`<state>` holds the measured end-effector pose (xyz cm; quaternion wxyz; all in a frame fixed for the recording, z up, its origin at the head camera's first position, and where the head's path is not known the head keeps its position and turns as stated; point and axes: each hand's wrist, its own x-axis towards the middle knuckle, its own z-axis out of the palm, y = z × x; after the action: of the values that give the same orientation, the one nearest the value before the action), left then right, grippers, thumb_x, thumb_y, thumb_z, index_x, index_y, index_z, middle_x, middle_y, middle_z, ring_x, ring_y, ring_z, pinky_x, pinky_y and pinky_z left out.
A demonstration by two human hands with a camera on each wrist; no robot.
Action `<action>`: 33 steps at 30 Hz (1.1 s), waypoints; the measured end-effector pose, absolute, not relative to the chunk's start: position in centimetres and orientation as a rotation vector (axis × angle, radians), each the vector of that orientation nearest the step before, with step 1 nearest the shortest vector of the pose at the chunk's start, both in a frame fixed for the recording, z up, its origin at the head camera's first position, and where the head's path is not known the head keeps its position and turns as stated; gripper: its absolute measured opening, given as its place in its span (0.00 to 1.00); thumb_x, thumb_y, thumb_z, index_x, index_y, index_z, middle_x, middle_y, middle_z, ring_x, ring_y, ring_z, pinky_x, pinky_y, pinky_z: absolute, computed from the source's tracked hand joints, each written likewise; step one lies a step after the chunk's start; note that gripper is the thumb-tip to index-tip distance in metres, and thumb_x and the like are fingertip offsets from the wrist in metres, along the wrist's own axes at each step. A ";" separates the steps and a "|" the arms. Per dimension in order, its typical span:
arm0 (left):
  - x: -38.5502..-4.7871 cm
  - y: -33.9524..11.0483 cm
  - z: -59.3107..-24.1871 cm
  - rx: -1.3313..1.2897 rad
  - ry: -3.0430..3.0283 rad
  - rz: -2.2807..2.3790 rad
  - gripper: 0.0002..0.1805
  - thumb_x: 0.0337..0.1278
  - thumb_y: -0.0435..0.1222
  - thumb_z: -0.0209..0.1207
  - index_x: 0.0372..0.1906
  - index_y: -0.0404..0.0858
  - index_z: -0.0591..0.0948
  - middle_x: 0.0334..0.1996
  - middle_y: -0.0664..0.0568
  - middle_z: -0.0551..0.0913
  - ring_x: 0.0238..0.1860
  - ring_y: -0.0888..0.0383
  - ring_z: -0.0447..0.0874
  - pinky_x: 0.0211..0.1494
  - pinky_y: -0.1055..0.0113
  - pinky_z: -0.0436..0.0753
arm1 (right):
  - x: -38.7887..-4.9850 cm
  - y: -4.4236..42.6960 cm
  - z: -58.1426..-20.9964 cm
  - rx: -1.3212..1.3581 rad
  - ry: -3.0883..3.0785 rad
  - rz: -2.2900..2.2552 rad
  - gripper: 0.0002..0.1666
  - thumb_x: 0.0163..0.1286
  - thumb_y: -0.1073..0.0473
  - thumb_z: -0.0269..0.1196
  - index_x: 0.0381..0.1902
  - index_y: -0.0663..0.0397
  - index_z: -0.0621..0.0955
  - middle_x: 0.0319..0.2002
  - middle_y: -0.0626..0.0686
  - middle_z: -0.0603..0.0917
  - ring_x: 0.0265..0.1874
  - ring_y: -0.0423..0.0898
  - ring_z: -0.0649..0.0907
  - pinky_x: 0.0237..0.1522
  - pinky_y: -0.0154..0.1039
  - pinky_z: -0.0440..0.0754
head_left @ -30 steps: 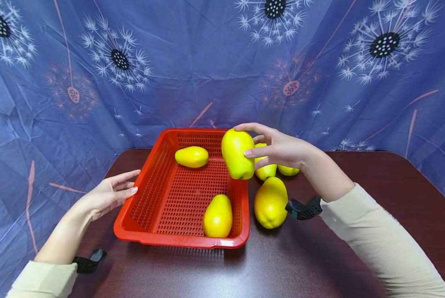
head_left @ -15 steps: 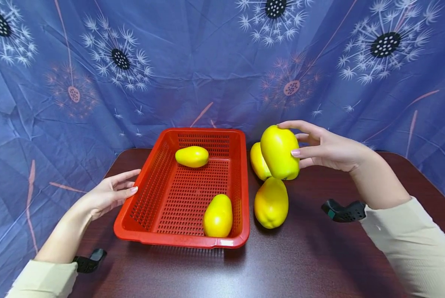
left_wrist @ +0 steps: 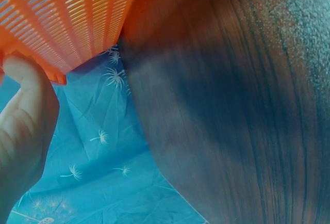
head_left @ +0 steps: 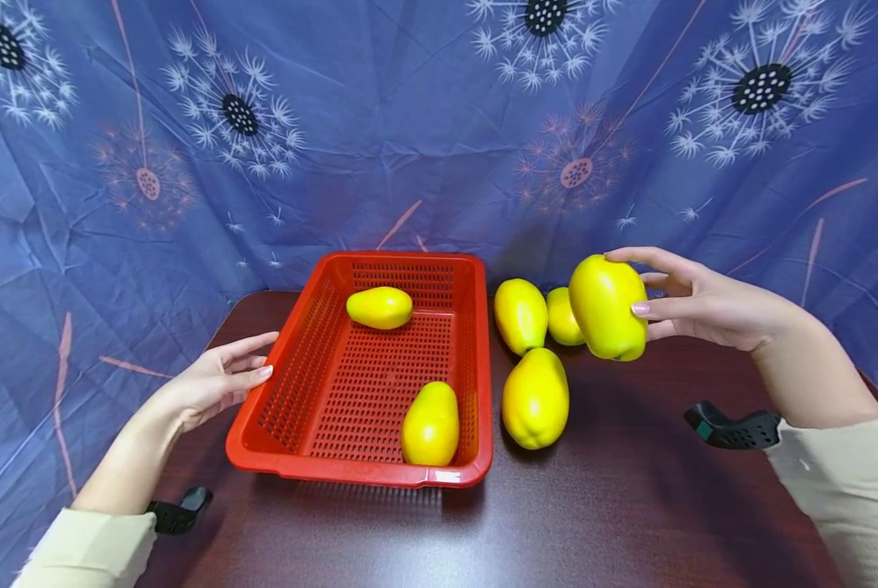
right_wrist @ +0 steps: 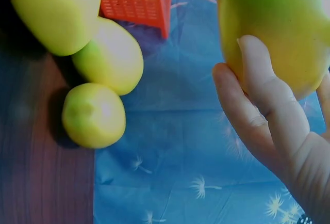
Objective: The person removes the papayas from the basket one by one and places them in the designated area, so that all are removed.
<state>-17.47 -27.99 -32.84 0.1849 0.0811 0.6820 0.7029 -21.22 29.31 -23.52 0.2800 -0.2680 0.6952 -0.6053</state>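
Observation:
My right hand (head_left: 710, 306) holds a yellow papaya (head_left: 608, 306) in the air, right of the other fruit, with fingers and thumb around its right side. In the right wrist view this papaya (right_wrist: 278, 33) shows a greenish patch. My left hand (head_left: 214, 380) grips the left rim of a red perforated plastic basket (head_left: 358, 472). One papaya (head_left: 380, 308) lies on its side at the back of the basket, and another papaya (head_left: 430, 425) rests in its front right corner. The left wrist view shows the left hand (left_wrist: 26, 126) at the basket's slotted wall (left_wrist: 93, 17), its fingertips partly out of frame.
Right of the basket, a papaya (head_left: 536, 400) lies in front of two more, a long papaya (head_left: 521, 314) and a partly hidden papaya (head_left: 562, 317). All stand on a dark wooden table (head_left: 593, 523). A blue dandelion-print curtain (head_left: 439, 122) hangs behind.
My right hand has carried the held papaya rightward, from above the basket's right rim to beyond the loose papayas. The left hand and basket have stayed put.

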 end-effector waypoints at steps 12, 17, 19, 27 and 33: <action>-17.4 -28.0 -32.8 0.222 1.920 1.981 0.27 0.61 0.25 0.54 0.63 0.48 0.69 0.41 0.50 0.78 0.40 0.59 0.82 0.42 0.64 0.82 | -20.5 32.2 -25.5 -0.643 1.864 -1.665 0.37 0.70 0.75 0.44 0.70 0.39 0.57 0.58 0.54 0.66 0.49 0.56 0.79 0.46 0.53 0.77; -17.4 -28.1 -32.9 0.237 1.906 1.992 0.26 0.61 0.25 0.54 0.61 0.50 0.72 0.42 0.50 0.79 0.40 0.59 0.82 0.41 0.65 0.82 | -20.4 33.1 -26.7 -0.641 1.816 -1.703 0.37 0.70 0.76 0.43 0.71 0.40 0.57 0.58 0.53 0.67 0.50 0.56 0.79 0.46 0.54 0.77; -17.4 -28.1 -32.9 0.238 1.913 1.989 0.26 0.61 0.25 0.54 0.61 0.50 0.71 0.42 0.50 0.78 0.40 0.59 0.82 0.42 0.65 0.82 | -20.4 33.4 -27.3 -0.641 1.801 -1.715 0.36 0.71 0.76 0.43 0.71 0.40 0.57 0.58 0.53 0.67 0.50 0.56 0.79 0.47 0.54 0.77; -17.4 -28.1 -32.8 0.213 1.946 1.961 0.28 0.62 0.26 0.54 0.65 0.48 0.67 0.42 0.50 0.77 0.41 0.59 0.81 0.42 0.65 0.82 | -20.7 34.3 -29.8 -0.592 1.825 -1.754 0.35 0.71 0.75 0.43 0.70 0.40 0.57 0.57 0.53 0.67 0.50 0.54 0.79 0.47 0.53 0.78; -17.4 -28.0 -32.8 0.203 1.958 1.951 0.30 0.61 0.26 0.54 0.68 0.45 0.64 0.42 0.50 0.77 0.40 0.60 0.81 0.43 0.65 0.82 | -21.1 34.8 -30.9 -0.569 1.805 -1.778 0.35 0.71 0.74 0.43 0.71 0.40 0.57 0.56 0.54 0.68 0.49 0.54 0.79 0.47 0.55 0.78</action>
<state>-17.44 -28.03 -32.79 0.1840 0.0721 0.6945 0.6918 -21.13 34.79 -30.94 0.2690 -0.2110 0.6695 -0.6595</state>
